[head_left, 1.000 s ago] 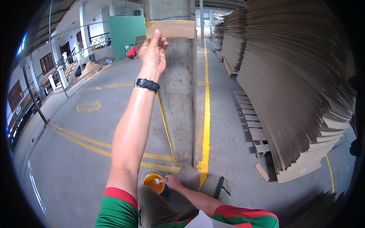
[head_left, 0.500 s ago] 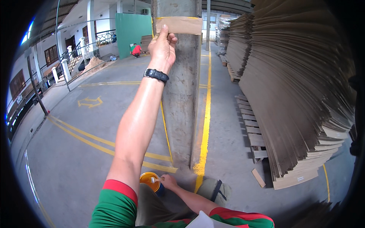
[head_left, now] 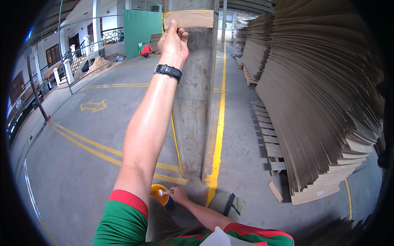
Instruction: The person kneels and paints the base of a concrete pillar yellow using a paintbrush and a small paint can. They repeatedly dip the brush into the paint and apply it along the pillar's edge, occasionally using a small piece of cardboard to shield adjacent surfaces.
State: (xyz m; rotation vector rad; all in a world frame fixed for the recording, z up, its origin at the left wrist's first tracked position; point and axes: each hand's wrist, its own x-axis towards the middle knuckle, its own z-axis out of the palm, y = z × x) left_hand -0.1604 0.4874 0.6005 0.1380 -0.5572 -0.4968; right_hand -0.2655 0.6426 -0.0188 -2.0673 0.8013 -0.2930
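Observation:
My left hand [head_left: 174,46], raised with a black-strapped watch on the wrist, pinches a flat cardboard strip [head_left: 195,19] by its left end. The strip lies crosswise against the face of a grey pillar [head_left: 193,98], with yellow along its upper edge. Down by my knees, my right hand [head_left: 179,195] is closed around the handle of a paintbrush [head_left: 165,192]. The brush's bristles are at the mouth of a paint bucket [head_left: 155,188], yellow-orange inside and dark blue outside. A thin yellow line runs down the pillar's left edge.
Tall stacks of cardboard sheets [head_left: 303,94] lean on wooden pallets [head_left: 271,141] at the right. A loose cardboard piece [head_left: 275,192] lies on the floor nearby. Yellow lines [head_left: 219,135] mark the concrete. Far off, a person [head_left: 145,50] crouches beside a green panel [head_left: 143,30].
The view has shifted slightly, so the pillar and strip appear a little higher and to the left. Both hands keep their holds, and the brush stays at the bucket.

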